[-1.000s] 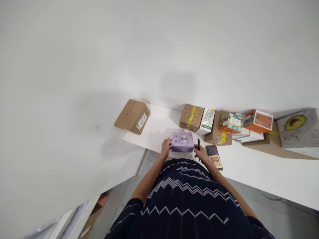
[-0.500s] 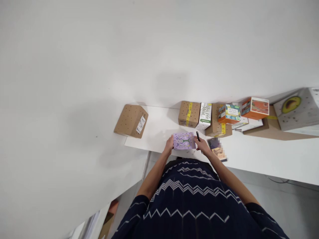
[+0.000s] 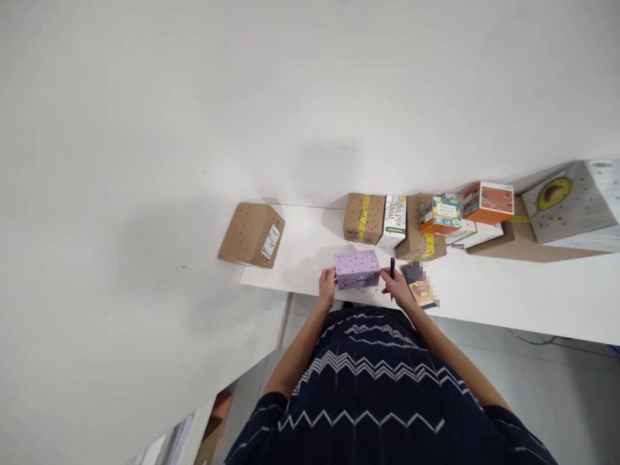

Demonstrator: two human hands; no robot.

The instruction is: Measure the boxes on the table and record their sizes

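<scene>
A small purple box (image 3: 357, 263) dotted with dark specks stands on the white table in front of my body. My left hand (image 3: 327, 288) is closed at its left end, with the fingertips against the lower left edge. On the other side, my right hand (image 3: 397, 287) touches the box's right end with its fingertips. That hand also grips a slim black pen (image 3: 392, 267), which points up and away from me. A dark phone-like item (image 3: 418, 283), partly pixelated, lies just right of my right hand.
A brown carton (image 3: 247, 236) with a white label stands at the table's left end. Behind the purple box are a taped brown box (image 3: 356, 218) and a white Super Meal box (image 3: 393, 223). Stacked boxes (image 3: 440, 214) and an avocado-printed carton (image 3: 566, 210) line the wall rightward.
The purple box has been tipped, so a plain dotted face now shows on top and the patterned face turns toward me. The pen has swung more upright.
</scene>
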